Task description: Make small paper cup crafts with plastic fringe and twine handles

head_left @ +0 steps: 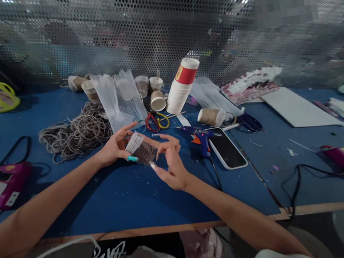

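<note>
A small cord-wrapped cup (144, 149) is held tilted above the blue table, its white end to the left and its grey-brown wrapping to the right. My left hand (117, 147) closes around the white end, thumb in front, index finger stretched beyond it. At the wrapped end, my right hand (171, 164) has its thumb and fingertips on the cup. Behind it lies a tangled heap of grey cord (75, 134). Scissors (157, 121) with red and yellow handles rest just beyond my hands, and a blue glue gun (200, 137) lies to the right.
A tall stack of paper cups (180, 93) leans near the perforated metal screen (142, 28). Several wrapped cups (158, 100) stand by white pleated mesh (119, 98). A phone (227, 149), a purple power strip (6, 187) and cables (296, 189) lie around the table.
</note>
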Demonstrator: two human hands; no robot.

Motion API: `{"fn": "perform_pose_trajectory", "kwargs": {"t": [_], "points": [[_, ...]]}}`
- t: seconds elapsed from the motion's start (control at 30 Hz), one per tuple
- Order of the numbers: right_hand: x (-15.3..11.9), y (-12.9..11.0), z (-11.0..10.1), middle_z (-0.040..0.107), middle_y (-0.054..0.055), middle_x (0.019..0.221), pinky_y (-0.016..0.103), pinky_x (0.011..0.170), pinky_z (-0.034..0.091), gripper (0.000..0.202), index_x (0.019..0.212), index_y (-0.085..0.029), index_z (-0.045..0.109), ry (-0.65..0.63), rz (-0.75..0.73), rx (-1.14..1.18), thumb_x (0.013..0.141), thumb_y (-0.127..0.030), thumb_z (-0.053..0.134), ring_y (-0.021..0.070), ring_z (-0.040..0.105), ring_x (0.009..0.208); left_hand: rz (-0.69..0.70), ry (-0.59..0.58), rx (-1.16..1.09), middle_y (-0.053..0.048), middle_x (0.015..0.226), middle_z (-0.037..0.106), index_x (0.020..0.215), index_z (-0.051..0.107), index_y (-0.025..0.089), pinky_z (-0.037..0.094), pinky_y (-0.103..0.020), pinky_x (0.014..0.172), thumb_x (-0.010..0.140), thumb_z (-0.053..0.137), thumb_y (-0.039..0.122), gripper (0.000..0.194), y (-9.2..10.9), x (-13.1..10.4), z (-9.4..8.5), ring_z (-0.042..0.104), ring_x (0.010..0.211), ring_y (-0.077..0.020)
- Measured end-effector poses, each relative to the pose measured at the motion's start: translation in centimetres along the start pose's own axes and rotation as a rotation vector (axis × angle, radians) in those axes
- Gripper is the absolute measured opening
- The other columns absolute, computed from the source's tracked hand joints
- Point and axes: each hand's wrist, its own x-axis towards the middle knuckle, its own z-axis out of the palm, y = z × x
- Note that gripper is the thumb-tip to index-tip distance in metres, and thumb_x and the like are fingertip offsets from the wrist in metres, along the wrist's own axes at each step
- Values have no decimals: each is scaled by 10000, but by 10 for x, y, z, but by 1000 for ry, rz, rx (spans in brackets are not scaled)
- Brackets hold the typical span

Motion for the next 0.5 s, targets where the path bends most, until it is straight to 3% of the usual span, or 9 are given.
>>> {"fn": "perform_pose_trajectory", "kwargs": {"t": [0.27,0.4,0.5], "points": [[0,-4,0,585,85,1068,531,1023,272,150,879,-245,408,-69,-56,-57,770,-285,503,308,341,1284,5,-4,22,-20,991,618,1340,546,296,504,-287,807,487,933,224,940,-1,1,-1,622,927,-190],[-2,-8,1,611,64,955,535,1037,232,179,815,-254,377,-87,-101,-61,732,-262,535,312,366,1255,8,26,15,-13,965,609,1321,565,292,511,-272,805,512,925,258,886,-1,1,0,629,907,-176],[-1,-8,1,634,72,1087,548,1022,239,217,849,-256,354,-49,-127,-42,736,-248,538,317,367,1243,4,34,25,-26,964,611,1328,559,273,522,-276,775,473,937,253,935,0,1,1,631,902,-191]]}}
